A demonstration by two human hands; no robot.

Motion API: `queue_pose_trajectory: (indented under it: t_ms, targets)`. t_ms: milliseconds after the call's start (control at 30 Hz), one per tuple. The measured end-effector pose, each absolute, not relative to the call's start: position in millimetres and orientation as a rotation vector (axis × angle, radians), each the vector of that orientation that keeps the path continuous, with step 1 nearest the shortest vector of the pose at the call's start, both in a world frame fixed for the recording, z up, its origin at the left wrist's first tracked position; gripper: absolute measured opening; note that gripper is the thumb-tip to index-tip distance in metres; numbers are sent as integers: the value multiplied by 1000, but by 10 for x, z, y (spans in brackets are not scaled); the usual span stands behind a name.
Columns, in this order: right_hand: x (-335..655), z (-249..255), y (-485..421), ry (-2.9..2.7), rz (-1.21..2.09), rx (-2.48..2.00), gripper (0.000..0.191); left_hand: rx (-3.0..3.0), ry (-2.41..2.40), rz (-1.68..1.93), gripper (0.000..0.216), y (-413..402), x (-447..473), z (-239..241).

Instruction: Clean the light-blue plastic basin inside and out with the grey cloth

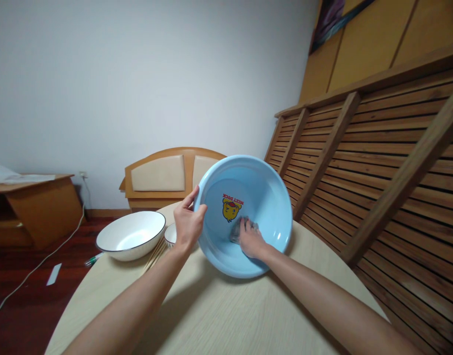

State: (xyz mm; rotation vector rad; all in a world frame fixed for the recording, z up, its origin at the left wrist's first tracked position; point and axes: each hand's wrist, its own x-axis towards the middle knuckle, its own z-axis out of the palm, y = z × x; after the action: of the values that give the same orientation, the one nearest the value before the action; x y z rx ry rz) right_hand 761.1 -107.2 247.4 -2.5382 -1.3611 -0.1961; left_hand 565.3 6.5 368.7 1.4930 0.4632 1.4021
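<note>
A light blue plastic basin (248, 182) with a yellow duck print on its bottom is tilted up over the table, its open side facing me. My left hand (189, 222) grips the basin's left rim, thumb on the inner side and the other fingers mostly hidden behind it. Inside, my right hand (251, 239) presses a crumpled grey cloth (235, 231) against the bottom, just below the duck print. Part of the cloth is covered by the fingers.
On the round wooden table (196, 315), a white dark-rimmed bowl (132, 234), several chopsticks (155, 255) and a small bowl (170, 235) stand at left. Wooden slats (359, 167) lean at right. A cable (45, 261) crosses the floor near a desk (45, 207).
</note>
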Motion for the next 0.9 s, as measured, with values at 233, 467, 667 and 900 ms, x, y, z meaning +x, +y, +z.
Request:
queue_pose_trajectory:
  t_ms: [233,467,667,900]
  targets:
    - [7224,2470,-961,-1425,27,-2267,58,1550,401,1459,60,-14,5665,3653]
    - [6959,2642,-901,-1429,263,-1747,36,1560,430,1520,63,23,5677,3592]
    - [6857,2758,-1216,-1538,267,-1696,36,1579,455,1551,64,87,5695,3533]
    - [7310,2513,-1674,-1757,-183,-1972,38,1568,482,1627,62,226,5753,3447]
